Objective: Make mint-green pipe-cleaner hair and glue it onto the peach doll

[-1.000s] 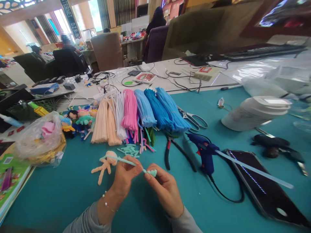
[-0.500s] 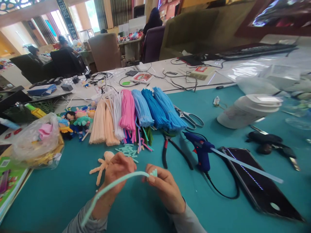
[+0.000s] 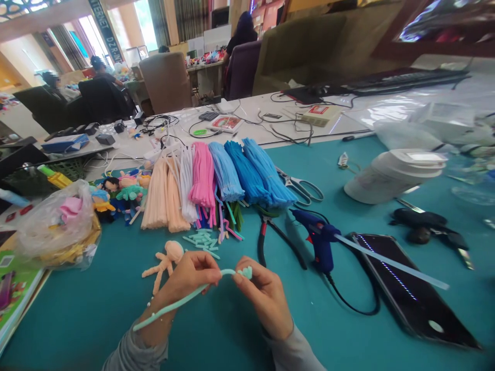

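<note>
A mint-green pipe cleaner [image 3: 178, 304] runs from above my left wrist across to my right fingers, where its end is wound into a small coil. My left hand [image 3: 193, 275] pinches its length between thumb and fingers. Thumb and fingertips of my right hand [image 3: 266, 296] hold the coiled end. Just beyond my left hand lies a peach pipe-cleaner figure [image 3: 172, 252] with a round head and thin limbs. Short mint-green cut pieces [image 3: 203, 239] are scattered behind it on the teal mat [image 3: 220, 340].
Bundles of peach, white, pink and blue pipe cleaners [image 3: 201, 175] lie behind the hands. Pliers [image 3: 263, 239], scissors [image 3: 301, 188], a blue glue gun [image 3: 319, 237], a phone [image 3: 406, 288] and a lidded cup [image 3: 390, 178] are to the right. A plastic bag [image 3: 54, 221] sits left.
My left hand has closed on the pipe cleaner, where before it was apart from the strand's middle. The strand's free end has dropped toward my left wrist. My right hand stays nearly in place.
</note>
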The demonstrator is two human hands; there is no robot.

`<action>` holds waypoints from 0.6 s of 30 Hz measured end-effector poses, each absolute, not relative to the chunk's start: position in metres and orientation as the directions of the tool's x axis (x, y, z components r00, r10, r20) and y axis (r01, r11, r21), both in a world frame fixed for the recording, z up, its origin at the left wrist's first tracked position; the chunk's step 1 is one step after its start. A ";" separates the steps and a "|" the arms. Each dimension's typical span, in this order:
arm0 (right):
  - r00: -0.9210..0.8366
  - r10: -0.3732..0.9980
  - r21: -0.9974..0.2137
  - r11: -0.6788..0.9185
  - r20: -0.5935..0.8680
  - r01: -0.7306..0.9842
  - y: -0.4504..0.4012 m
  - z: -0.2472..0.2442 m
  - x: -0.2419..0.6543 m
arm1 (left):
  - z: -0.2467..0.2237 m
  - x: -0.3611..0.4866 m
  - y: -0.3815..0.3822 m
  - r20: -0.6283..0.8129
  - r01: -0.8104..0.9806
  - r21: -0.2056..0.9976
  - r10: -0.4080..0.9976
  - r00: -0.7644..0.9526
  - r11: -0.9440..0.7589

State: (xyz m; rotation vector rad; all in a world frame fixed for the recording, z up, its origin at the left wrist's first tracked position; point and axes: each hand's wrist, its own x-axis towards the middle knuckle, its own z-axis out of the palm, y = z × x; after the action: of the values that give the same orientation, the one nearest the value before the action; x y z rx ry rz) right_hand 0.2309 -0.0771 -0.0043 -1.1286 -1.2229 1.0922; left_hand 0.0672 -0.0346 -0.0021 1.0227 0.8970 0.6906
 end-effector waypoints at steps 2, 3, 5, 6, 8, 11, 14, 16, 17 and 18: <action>0.063 0.990 -0.992 0.125 0.125 0.003 -0.077 -0.005 0.230 | -0.002 0.070 -0.036 -0.311 -0.070 0.922 0.836 0.452 0.381; 0.073 0.989 -0.992 0.127 0.128 0.010 -0.077 -0.006 0.230 | -0.002 0.072 -0.037 -0.317 -0.073 0.920 0.839 0.442 0.386; 0.093 0.984 -0.989 0.149 0.150 0.020 -0.077 -0.010 0.229 | -0.003 0.075 -0.038 -0.333 -0.085 0.912 0.843 0.422 0.402; 0.103 0.981 -0.986 0.165 0.166 0.022 -0.076 -0.013 0.229 | -0.004 0.077 -0.039 -0.341 -0.093 0.906 0.843 0.417 0.413; 0.124 0.974 -0.981 0.191 0.192 0.021 -0.076 -0.017 0.228 | -0.006 0.080 -0.041 -0.350 -0.114 0.896 0.840 0.414 0.430; 0.149 0.967 -0.978 0.210 0.209 0.009 -0.076 -0.022 0.226 | -0.012 0.084 -0.044 -0.354 -0.147 0.881 0.835 0.422 0.449; 0.166 0.960 -0.973 0.229 0.225 -0.010 -0.076 -0.023 0.224 | -0.017 0.087 -0.047 -0.368 -0.163 0.866 0.823 0.432 0.473; 0.173 0.956 -0.970 0.244 0.237 -0.021 -0.077 -0.024 0.223 | -0.019 0.088 -0.048 -0.380 -0.168 0.856 0.816 0.436 0.488; 0.176 0.955 -0.968 0.248 0.240 -0.027 -0.077 -0.024 0.223 | -0.019 0.088 -0.048 -0.383 -0.172 0.853 0.814 0.438 0.494; 0.180 0.955 -0.969 0.244 0.235 -0.032 -0.078 -0.024 0.223 | -0.018 0.089 -0.048 -0.382 -0.179 0.850 0.812 0.441 0.496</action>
State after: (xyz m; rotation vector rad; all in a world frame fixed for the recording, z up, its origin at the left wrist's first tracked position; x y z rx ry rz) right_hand 0.2230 -0.0776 -0.0239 -1.0706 -1.1477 0.9304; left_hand 0.0886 -0.0481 -0.0181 0.8297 0.9058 0.7120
